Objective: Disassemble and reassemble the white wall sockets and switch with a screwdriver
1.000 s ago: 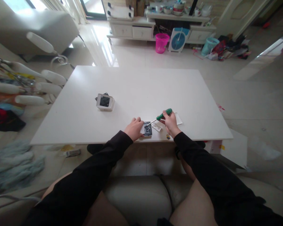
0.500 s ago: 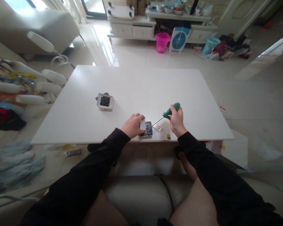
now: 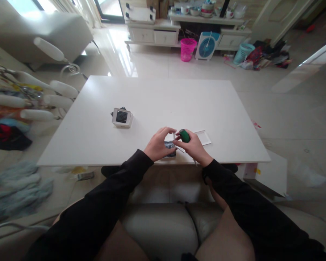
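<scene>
My left hand (image 3: 159, 143) pinches a small white piece (image 3: 174, 136), seen nearly edge-on, between thumb and fingers. Beneath that hand, at the table's near edge, lies a dark, board-like square part (image 3: 170, 148), partly covered by the fingers. My right hand (image 3: 194, 146) is closed round a screwdriver (image 3: 184, 135), its green handle up and its shaft pointing back towards me under the palm. The right fingertips meet the white piece or come very close; I cannot tell which. To the right of this hand rests a shallow white rectangular cover (image 3: 203, 137).
A white box with a dark square in its top (image 3: 122, 116) sits left of centre on the white table (image 3: 163, 101). A lamp with white shades (image 3: 62, 88) stands by the left edge. Beyond are a pink basket (image 3: 188, 50) and a blue fan (image 3: 207, 46).
The right hand has moved left and down towards the left hand, and the screwdriver has swung from pointing at the dark part to pointing back towards me. The white cover now shows.
</scene>
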Demonstrator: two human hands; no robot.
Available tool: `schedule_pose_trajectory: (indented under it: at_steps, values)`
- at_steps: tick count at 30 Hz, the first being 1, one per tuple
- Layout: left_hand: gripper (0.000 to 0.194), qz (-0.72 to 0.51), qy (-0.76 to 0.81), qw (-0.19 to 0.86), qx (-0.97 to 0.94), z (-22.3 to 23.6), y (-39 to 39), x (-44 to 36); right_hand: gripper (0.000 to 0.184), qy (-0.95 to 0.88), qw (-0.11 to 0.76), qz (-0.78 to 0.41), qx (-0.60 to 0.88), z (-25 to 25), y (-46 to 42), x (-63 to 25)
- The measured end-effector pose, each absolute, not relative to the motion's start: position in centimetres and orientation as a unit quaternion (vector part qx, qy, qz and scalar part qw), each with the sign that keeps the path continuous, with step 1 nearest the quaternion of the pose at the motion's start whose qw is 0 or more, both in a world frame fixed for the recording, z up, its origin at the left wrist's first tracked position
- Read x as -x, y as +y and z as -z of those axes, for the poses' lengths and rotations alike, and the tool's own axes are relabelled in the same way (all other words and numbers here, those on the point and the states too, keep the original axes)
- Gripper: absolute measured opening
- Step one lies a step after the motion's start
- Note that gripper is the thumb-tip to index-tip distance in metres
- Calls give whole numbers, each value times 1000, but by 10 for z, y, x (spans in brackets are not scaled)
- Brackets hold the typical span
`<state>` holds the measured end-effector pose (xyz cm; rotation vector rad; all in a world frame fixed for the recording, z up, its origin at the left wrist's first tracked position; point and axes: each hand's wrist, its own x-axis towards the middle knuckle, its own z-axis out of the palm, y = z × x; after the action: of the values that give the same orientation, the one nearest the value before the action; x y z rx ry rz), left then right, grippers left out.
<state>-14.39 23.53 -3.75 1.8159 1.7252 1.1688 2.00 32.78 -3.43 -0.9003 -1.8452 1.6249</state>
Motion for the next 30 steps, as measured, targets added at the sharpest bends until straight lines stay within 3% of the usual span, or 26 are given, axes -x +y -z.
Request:
schedule_pose_trajectory:
  at_steps: [4, 8, 10, 13, 18, 26, 30]
  values:
    - [48, -401, 607, 185, -661, 38, 235, 140, 29, -731, 247, -553, 314, 36, 328, -19]
    - [71, -382, 627, 209, -646, 45, 237, 145, 25, -776, 238, -471, 346, 37, 345, -25]
    - [74, -342, 658, 228, -631, 51, 238, 152, 25, -828, 186, -367, 382, 42, 359, -32]
    - [62, -233, 700, 260, -623, 60, 238, 165, 22, -872, 76, -231, 425, 58, 378, -43]
    - [56, -116, 704, 260, -651, 64, 234, 169, 26, -876, -45, -163, 451, 84, 387, -52]
    - [53, -59, 697, 254, -668, 54, 229, 161, 33, -872, -30, -189, 451, 93, 384, -44]
    - [58, -47, 691, 251, -676, 56, 227, 159, 24, -868, 36, -227, 441, 86, 386, -39]
